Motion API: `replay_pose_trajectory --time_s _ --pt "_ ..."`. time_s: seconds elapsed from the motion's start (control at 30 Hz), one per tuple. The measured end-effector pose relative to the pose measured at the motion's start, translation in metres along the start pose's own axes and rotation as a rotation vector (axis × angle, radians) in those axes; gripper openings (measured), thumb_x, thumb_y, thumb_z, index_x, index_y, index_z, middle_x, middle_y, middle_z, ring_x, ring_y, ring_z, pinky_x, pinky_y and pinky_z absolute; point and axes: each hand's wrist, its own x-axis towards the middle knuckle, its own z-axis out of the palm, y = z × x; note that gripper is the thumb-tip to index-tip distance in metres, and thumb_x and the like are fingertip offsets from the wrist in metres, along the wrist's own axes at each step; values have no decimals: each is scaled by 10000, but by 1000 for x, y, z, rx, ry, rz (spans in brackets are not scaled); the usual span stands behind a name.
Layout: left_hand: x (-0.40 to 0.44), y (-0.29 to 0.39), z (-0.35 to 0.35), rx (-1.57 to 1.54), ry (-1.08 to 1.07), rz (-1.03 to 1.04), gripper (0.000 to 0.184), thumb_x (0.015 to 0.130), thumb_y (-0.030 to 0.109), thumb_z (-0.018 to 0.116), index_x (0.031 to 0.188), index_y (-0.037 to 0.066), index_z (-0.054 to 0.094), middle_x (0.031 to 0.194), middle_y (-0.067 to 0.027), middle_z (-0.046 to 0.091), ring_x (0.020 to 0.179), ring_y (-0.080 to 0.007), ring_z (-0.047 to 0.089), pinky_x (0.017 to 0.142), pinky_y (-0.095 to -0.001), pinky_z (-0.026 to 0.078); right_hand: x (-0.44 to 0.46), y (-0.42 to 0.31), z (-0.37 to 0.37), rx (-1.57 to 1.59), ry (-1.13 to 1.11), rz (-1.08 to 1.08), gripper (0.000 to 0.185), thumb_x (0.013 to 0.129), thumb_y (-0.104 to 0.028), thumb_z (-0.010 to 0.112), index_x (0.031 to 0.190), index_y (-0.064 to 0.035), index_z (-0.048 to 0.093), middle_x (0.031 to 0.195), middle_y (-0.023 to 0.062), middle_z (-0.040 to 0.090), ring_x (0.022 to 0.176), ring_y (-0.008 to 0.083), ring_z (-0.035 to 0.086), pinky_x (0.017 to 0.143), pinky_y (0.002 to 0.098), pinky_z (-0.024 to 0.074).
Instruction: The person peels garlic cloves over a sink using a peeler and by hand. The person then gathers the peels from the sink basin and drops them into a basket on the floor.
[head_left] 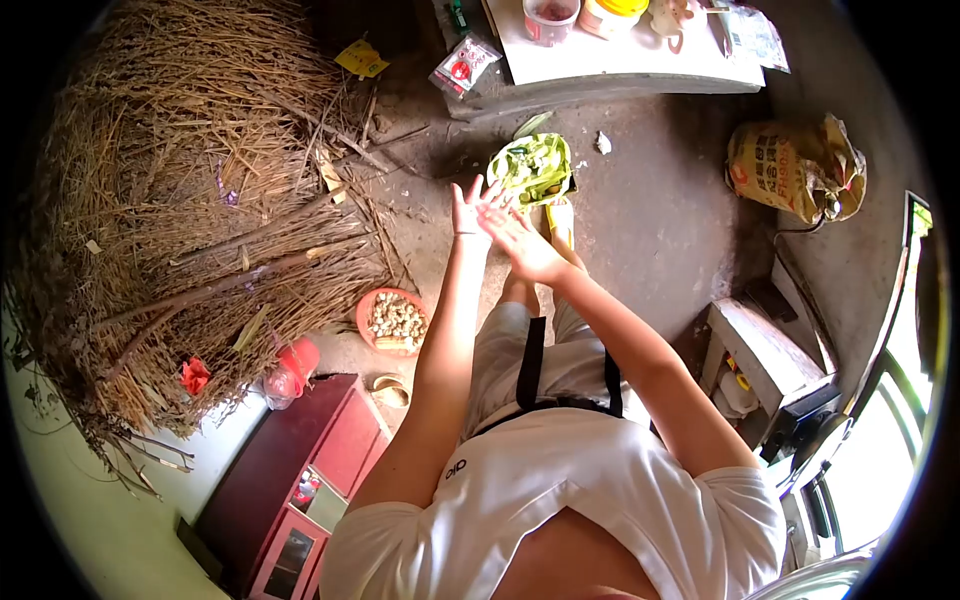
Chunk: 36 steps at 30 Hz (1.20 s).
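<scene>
My left hand (468,212) is stretched out in front of me with its fingers apart and nothing in it. My right hand (530,248) reaches in beside it, fingers extended, its tips overlapping the left hand's fingers in view. Whether the two hands touch I cannot tell. Just past the fingertips, a container of green leaves and vegetable scraps (535,165) stands on the floor. A loose green leaf (533,123) lies at its far side. Below the right hand a yellow shoe (561,222) shows in part.
A large heap of dry twigs (200,190) fills the left side. A red bowl of pale chunks (396,322) sits near a red cabinet (310,470). Ahead is a white-topped counter (620,62) with tubs; at right stand a yellow sack (790,168) and a small bench (765,340).
</scene>
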Motion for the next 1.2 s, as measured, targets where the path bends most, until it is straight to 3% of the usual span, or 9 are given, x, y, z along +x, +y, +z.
replay_pose_trajectory --time_s 0.47,0.6,0.67,0.73,0.93,0.97,1.0,1.1,1.2 --pt "-23 14 15 -102 -193 175 628 910 590 251 1418 221 258 1453 -202 222 1349 -356 184 1101 -514 183 -11 56 41 179 254 726 741 691 93 439 1392 -88 282 1355 191 390 1231 338 404 982 411 359" --pt "-11 -1 10 -50 -405 145 612 925 551 281 1408 175 282 1405 -195 334 1300 -329 317 1094 -459 240 11 23 38 1964 334 845 572 836 -44 403 1391 -38 263 1112 143 544 942 252 583 688 309 498" --pt "-5 -12 -8 -36 -322 81 606 924 514 357 1390 130 312 1404 -147 359 1267 -299 381 1046 -429 334 25 19 -20 1155 15 886 550 839 -38 404 1374 -16 279 1194 161 510 1047 276 538 824 354 455" --pt "-27 -12 -11 185 -181 78 610 914 507 399 1379 117 329 1397 -141 373 1247 -286 412 1044 -422 341 31 70 -2 1612 560 646 524 826 -29 425 1340 2 324 1330 182 439 1250 303 407 1059 428 298" --pt "-32 -7 -95 839 377 -110 433 875 284 515 1279 131 488 1300 -121 499 1201 -266 472 989 -412 381 19 94 -52 2058 250 563 397 885 -139 454 1250 15 439 1259 181 511 1164 292 502 990 426 395" --pt "-23 -8 -111 836 391 -108 433 875 284 515 1279 131 488 1300 -121 499 1201 -266 472 989 -412 381 13 125 -9 1489 383 706 394 878 -117 449 1247 19 441 1236 177 527 1140 293 520 962 420 415" --pt "-7 -12 -130 1108 302 129 423 856 214 516 1266 112 495 1283 -134 508 1184 -292 480 985 -420 379 7 143 21 910 479 794 391 871 -94 444 1244 23 444 1214 174 542 1116 295 538 934 413 435" --pt "-38 -10 -35 1868 126 1082 501 742 -38 499 1239 20 475 1293 -195 459 1210 -365 418 1035 -439 314 3 131 12 1589 321 900 503 781 0 387 1282 33 412 1181 149 548 1063 262 542 953 371 402" --pt "-52 -28 26 2146 -203 1197 593 758 -59 431 1338 57 388 1408 -123 354 1321 -302 283 1104 -497 183 -2 92 -7 1815 179 665 598 703 38 375 1301 35 391 1253 165 491 1126 268 497 982 371 370"
